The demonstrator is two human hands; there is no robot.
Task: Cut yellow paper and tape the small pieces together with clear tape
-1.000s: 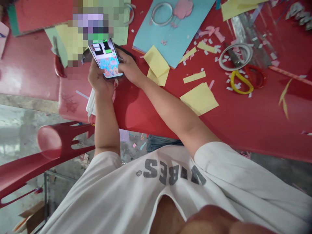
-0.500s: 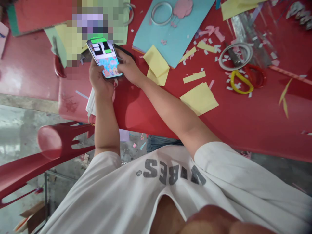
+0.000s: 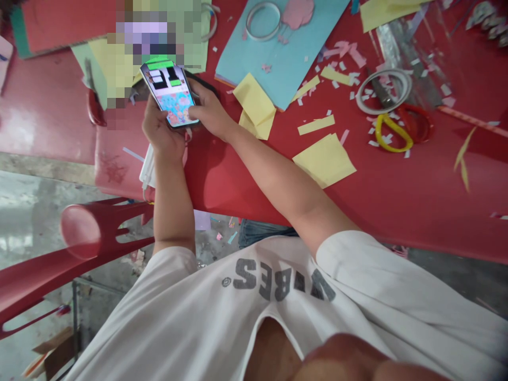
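A lit smartphone [image 3: 170, 95] is held over the near edge of the red table [image 3: 246, 174], its screen tilted toward me. My left hand [image 3: 162, 129] grips its lower left side, thumb at the screen's edge. From the other side my right hand [image 3: 210, 108] closes round the phone, with its thumb over the lower right of the screen. Fingers behind the phone are hidden. Below my left wrist a white object with a cable [image 3: 148, 168] shows in part; I cannot tell what it is.
Yellow paper pieces [image 3: 325, 161] and blue sheets [image 3: 273, 58] lie right of my hands. Farther right are a tape roll [image 3: 384, 92], scissors with yellow and red handles [image 3: 394, 148] and paper scraps. A red plastic chair [image 3: 91, 246] stands at left. Blurred blocks cover the area beyond the phone.
My left thumb has drawn back slightly toward the phone's left edge, and my right thumb has shifted a little left over the screen. The phone stays almost in place.
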